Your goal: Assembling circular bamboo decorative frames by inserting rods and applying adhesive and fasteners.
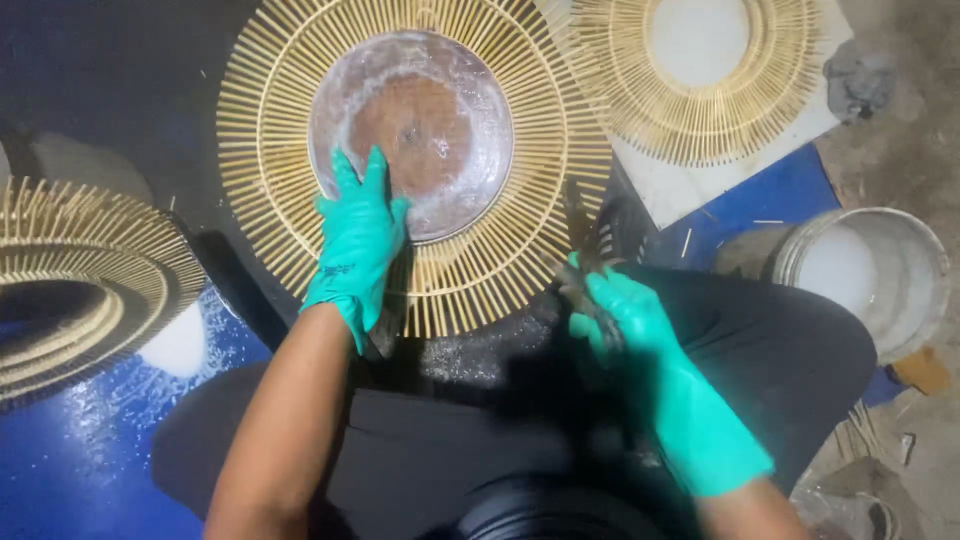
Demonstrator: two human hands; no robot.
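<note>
Scene: person seated, seen from above, both hands in teal rubber gloves, dark trousers across the lower frame.
Left hand: left hand (358, 235) lies flat, fingers spread and open, pressing on the lower left edge of the round disc (411, 133); grips nothing.
Disc: brownish centre, pale whitish smear round its rim, sits in the middle of the sunburst frame (300, 60).
Sunburst frame: ring of thin pale sticks radiating outward, lying flat on the dark floor (110, 80) just ahead of the knees.
Right hand: right hand (622, 310) closed round a dark tool (580, 235), possibly a brush or blade; too blurred to tell which.
Tool position: tip points up toward the lower right rim of the sunburst frame, near or touching the sticks; contact unclear.
Second frame: second sunburst frame (700, 110) with white centre, top right, resting on a white board (680, 190).
Third frame: third stick frame (80, 270) at far left, partly cut off, tilted.
Bucket: white bucket (870, 270) at right, near the right knee, whitish inside.
Sheet: blue sheet (80, 450) at lower left, speckled with white flecks.
Scraps: loose sticks (850, 430) at lower right on bare ground.
Rag: grey crumpled rag (858, 80) top right.
</note>
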